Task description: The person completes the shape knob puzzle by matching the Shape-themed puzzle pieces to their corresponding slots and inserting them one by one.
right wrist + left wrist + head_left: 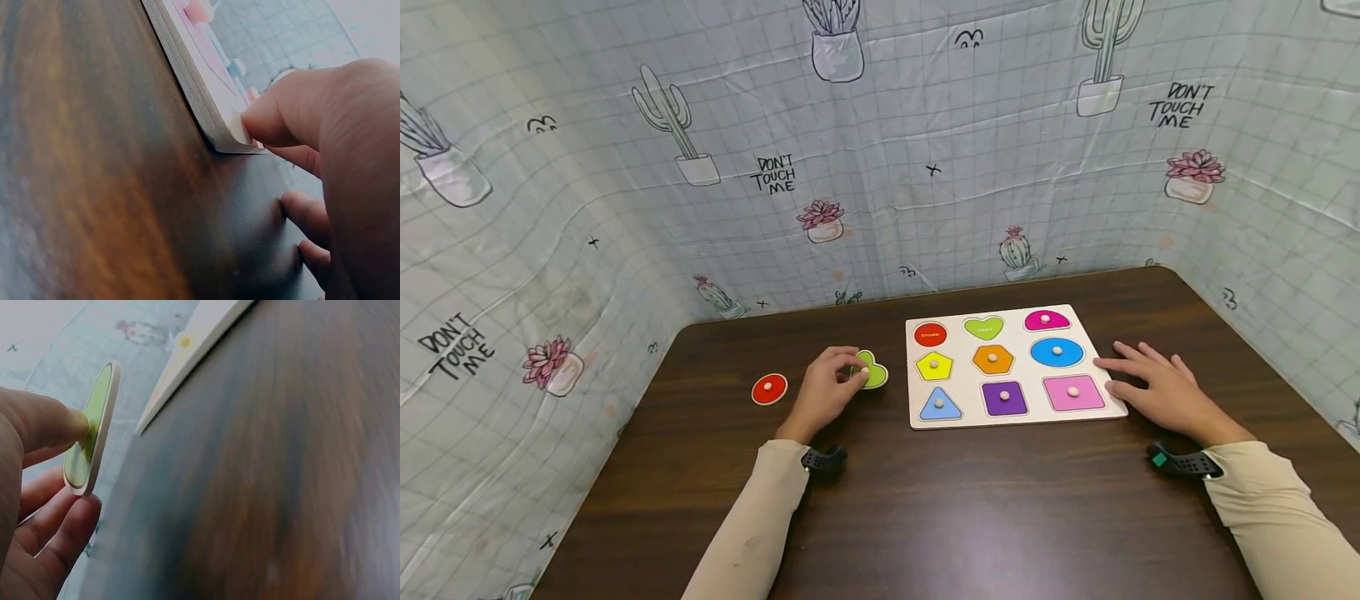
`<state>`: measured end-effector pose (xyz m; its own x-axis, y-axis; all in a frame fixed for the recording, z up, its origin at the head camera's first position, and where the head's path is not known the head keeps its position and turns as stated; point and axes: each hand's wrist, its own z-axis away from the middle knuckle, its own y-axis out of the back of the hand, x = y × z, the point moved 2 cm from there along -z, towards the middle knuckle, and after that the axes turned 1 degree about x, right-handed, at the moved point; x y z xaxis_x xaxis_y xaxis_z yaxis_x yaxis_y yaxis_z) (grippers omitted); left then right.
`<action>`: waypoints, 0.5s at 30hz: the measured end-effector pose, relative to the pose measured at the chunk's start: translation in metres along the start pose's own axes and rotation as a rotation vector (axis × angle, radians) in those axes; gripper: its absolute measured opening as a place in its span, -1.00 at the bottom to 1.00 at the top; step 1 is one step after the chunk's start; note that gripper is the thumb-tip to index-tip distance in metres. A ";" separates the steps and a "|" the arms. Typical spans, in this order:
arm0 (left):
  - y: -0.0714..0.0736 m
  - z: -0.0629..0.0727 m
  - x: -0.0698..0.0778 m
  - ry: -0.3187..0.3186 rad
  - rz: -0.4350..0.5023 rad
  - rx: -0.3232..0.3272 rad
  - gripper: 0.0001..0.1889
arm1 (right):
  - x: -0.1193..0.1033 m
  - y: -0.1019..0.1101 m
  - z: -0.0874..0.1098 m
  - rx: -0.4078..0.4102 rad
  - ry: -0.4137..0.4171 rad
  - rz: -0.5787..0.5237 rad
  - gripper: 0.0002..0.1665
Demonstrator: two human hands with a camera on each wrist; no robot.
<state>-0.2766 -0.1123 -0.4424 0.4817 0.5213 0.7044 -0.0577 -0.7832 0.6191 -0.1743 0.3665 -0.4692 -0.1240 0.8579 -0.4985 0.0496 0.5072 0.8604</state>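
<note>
My left hand (826, 386) pinches the small knob of a green heart puzzle piece (874, 372), left of the puzzle board. In the left wrist view the heart piece (94, 434) stands tilted on edge, off the table, thumb at its knob and fingers beneath. The white puzzle board (962, 422) lies flat, with knobbed shapes in most places; its red circle (930, 334) and green heart (983, 327) spots show printed words and no knob. My right hand (1168, 392) rests at the board's right edge, fingers spread, its thumb touching the board's corner (234, 128).
A red circle piece (769, 388) with a knob lies on the brown table (925, 517), left of my left hand. Behind the table hangs a cloth (910, 200) printed with cacti. Both wrists wear black bands.
</note>
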 end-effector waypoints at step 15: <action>-0.032 -0.034 0.022 -0.011 -0.042 0.033 -0.86 | 0.001 0.001 -0.001 0.007 0.004 -0.001 -0.43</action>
<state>-0.2940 -0.0637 -0.4349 0.4926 0.5507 0.6739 -0.0083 -0.7713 0.6364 -0.1755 0.3677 -0.4690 -0.1285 0.8570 -0.4990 0.0560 0.5087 0.8591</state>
